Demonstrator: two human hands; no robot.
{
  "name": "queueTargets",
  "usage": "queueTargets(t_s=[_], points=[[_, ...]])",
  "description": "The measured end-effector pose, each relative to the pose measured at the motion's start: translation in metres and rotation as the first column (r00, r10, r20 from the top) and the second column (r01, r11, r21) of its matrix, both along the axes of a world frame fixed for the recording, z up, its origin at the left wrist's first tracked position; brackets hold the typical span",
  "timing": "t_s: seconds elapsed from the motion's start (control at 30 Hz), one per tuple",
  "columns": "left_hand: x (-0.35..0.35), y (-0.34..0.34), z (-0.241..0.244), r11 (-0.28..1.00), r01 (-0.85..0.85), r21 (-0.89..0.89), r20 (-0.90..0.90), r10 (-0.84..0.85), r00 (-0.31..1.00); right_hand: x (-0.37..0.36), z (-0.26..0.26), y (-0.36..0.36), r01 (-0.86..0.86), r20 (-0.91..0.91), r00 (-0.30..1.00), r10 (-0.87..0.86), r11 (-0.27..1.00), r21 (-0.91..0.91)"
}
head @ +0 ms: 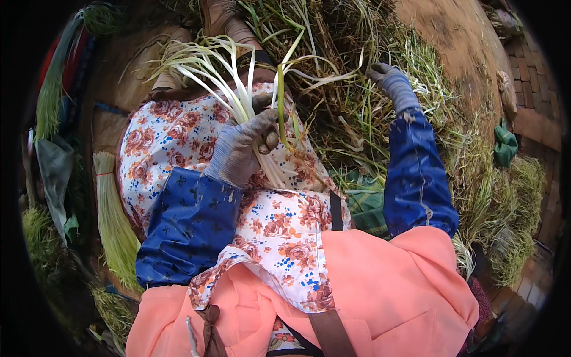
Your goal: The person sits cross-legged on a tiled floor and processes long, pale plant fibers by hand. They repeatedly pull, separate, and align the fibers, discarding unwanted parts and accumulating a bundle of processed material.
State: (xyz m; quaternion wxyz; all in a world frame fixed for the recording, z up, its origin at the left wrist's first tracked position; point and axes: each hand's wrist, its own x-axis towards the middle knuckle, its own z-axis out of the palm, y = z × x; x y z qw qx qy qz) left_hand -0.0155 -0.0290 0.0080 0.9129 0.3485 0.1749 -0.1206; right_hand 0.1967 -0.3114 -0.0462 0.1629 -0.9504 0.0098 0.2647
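My left hand (250, 143), in a soiled knit glove, is closed round a small bunch of pale stalks (234, 100) above the flowered apron (290, 214) on my lap. White ends fan out towards the upper left; the other ends hang below the fist. A yellow-green leaf (281, 102) stands up beside the fingertips. My right hand (390, 82), gloved too, is stretched out over a heap of loose stalks and leaves (343, 111). Its fingers are bent near the tip of a thin pale strand (330, 79); whether they grip it I cannot tell.
A bundle of pale green stalks (111, 214) tied with a red band lies left of my lap. Farther left hangs another green bundle (53, 89) near a grey plastic sheet (54, 178). More cut greens (504, 223) and a green bag (505, 143) lie at the right.
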Motion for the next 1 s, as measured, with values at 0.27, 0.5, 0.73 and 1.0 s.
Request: queueTargets(t_s=[0.27, 0.5, 0.73, 1.0], points=[[0.01, -0.008, 0.003, 0.933, -0.083, 0.351, -0.05, 0.107, 0.993, -0.167, 0.035, 0.139, 0.207, -0.252, 0.962, 0.104, 0.324, 0.923], [0.013, -0.008, 0.009, 0.933, -0.117, 0.341, 0.003, 0.124, 0.992, -0.182, 0.039, 0.131, -0.102, 0.186, 0.97, -0.154, 0.439, 0.893], [0.009, -0.003, 0.007, 0.975, -0.089, 0.202, -0.049, 0.101, 0.994, -0.189, 0.041, 0.1, -0.389, 0.496, 0.866, -0.063, 0.537, 0.748], [0.013, 0.031, 0.014, 0.965, -0.254, 0.066, 0.103, 0.246, 0.964, -0.187, 0.038, 0.023, -0.402, 0.634, 0.77, 0.071, 0.825, 0.396]])
